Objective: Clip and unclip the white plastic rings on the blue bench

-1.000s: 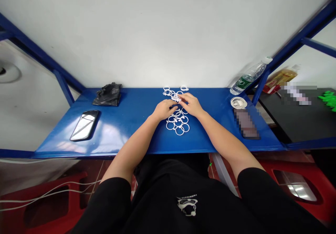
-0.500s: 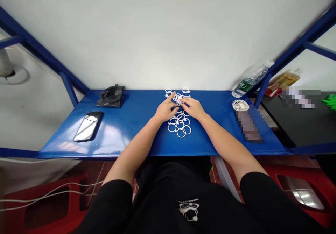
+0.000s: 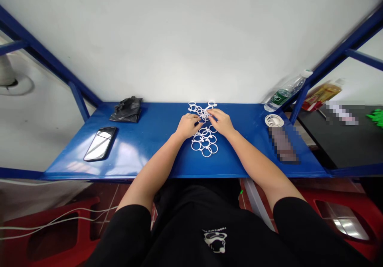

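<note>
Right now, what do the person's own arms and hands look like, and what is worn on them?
The left hand and right hand are bare, without gloves, and the forearms are uncovered. Black sleeves cover the upper arms.

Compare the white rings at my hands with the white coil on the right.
The rings are many hoops linked in a long, open cluster; the coil is one compact round bundle. The rings lie at the left hand and right hand; no hand touches the coil. Both are white and lie on the blue shelf.
</note>
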Demonstrator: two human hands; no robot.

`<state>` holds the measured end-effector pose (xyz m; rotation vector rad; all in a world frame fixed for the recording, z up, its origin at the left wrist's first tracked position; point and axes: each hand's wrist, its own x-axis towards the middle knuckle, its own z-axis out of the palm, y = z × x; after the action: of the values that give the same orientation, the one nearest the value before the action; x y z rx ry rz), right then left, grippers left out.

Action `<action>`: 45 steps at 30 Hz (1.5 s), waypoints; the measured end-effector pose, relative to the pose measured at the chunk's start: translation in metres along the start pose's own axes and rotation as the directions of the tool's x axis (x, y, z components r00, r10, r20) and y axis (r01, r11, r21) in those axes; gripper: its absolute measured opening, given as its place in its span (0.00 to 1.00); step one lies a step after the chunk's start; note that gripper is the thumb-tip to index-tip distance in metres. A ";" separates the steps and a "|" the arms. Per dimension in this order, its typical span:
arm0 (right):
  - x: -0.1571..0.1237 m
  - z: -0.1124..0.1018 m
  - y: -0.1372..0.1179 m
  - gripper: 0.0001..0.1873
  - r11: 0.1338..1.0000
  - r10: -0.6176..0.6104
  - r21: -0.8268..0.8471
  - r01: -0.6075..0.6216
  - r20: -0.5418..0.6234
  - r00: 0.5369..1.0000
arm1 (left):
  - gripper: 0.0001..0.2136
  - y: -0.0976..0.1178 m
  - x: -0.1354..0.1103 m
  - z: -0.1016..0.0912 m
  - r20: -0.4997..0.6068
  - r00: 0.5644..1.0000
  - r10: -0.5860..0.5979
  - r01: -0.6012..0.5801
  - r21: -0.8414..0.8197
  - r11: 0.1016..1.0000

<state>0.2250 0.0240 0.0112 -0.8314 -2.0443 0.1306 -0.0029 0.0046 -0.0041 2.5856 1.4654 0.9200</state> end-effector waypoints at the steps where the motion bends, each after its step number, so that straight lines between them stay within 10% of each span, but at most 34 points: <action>1: 0.000 0.000 0.001 0.15 1.000 0.005 -0.003 -0.005 -0.003 1.000 | 0.12 -0.001 0.000 0.001 -0.003 1.000 -0.023 0.023 0.005 1.000; 11: -0.001 0.001 -0.001 0.14 1.000 0.006 0.017 -0.005 -0.023 1.000 | 0.26 -0.009 -0.002 0.007 -0.118 0.988 -0.094 0.093 -0.017 0.996; 25: 0.004 0.000 -0.025 0.12 0.988 0.009 0.154 -0.008 -0.008 1.000 | 0.10 0.006 0.003 -0.006 -0.347 0.927 0.144 -0.153 0.001 0.988; 45: 0.003 -0.001 -0.028 0.09 0.984 0.116 0.138 -0.117 0.011 0.993 | 0.09 0.011 0.002 -0.011 -0.299 0.948 0.109 -0.135 -0.066 0.989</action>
<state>0.2105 0.0042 0.0247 -0.8639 -1.9651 0.3356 0.0011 -0.0027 0.0089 2.5878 1.2957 1.4046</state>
